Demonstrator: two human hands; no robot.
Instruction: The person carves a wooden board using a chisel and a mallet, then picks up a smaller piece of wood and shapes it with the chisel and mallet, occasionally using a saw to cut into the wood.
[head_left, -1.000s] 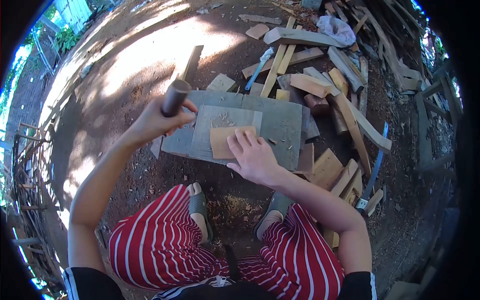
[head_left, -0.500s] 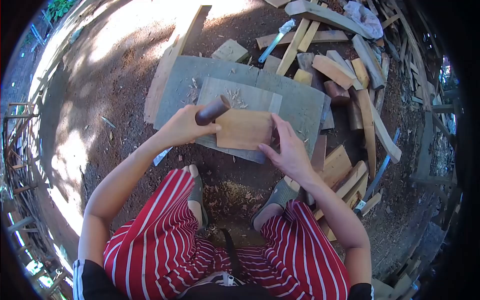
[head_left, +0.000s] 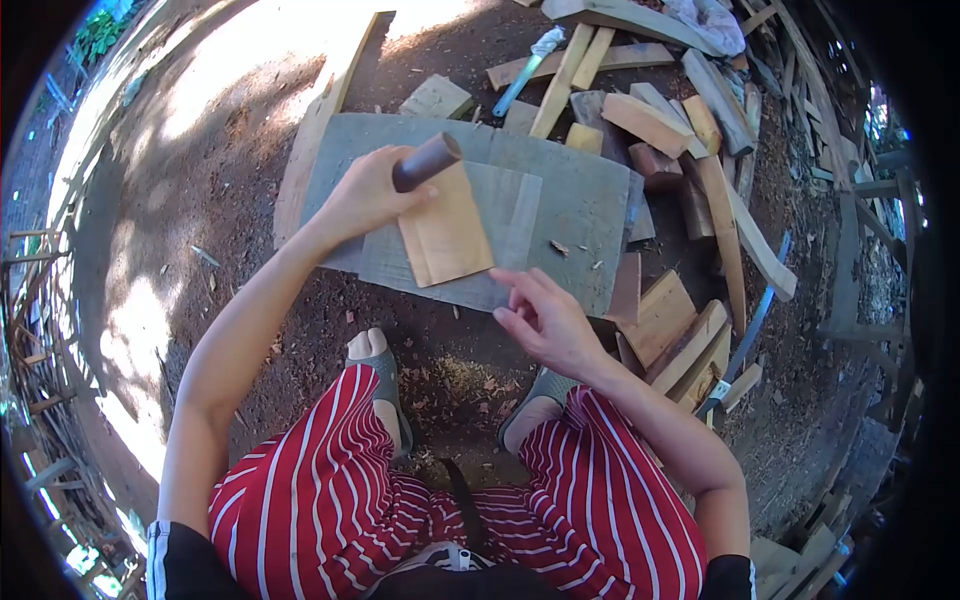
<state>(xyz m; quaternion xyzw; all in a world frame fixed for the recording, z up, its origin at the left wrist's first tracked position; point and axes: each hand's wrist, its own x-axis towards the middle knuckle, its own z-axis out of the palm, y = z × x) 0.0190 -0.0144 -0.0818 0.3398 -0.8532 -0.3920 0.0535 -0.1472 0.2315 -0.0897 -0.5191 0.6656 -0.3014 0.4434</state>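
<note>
My left hand (head_left: 365, 195) is closed around a dark round wooden piece (head_left: 427, 163), its rounded end pointing up and right. From the same hand extends a flat light-brown wooden board (head_left: 445, 235), slanting down over the grey work surface (head_left: 575, 215). Whether the dark piece and the board are joined is hidden by my fingers. My right hand (head_left: 548, 320) is at the board's lower right corner, index fingertip at or just beside it. Its thumb is apart and its other fingers are curled, with nothing in them. A thin grey sheet (head_left: 510, 215) lies beneath the board.
Several wood offcuts (head_left: 650, 125) are heaped at the back right, more (head_left: 690, 345) beside my right forearm. A blue-handled brush-like tool (head_left: 528, 72) lies behind the surface. A long plank (head_left: 325, 115) is at the left. A saw-like blade (head_left: 765, 300) lies at right.
The board has turned from level to slanting downward in my left hand. My right hand has slid off its right edge, down and left. The shavings on the thin sheet are mostly gone.
</note>
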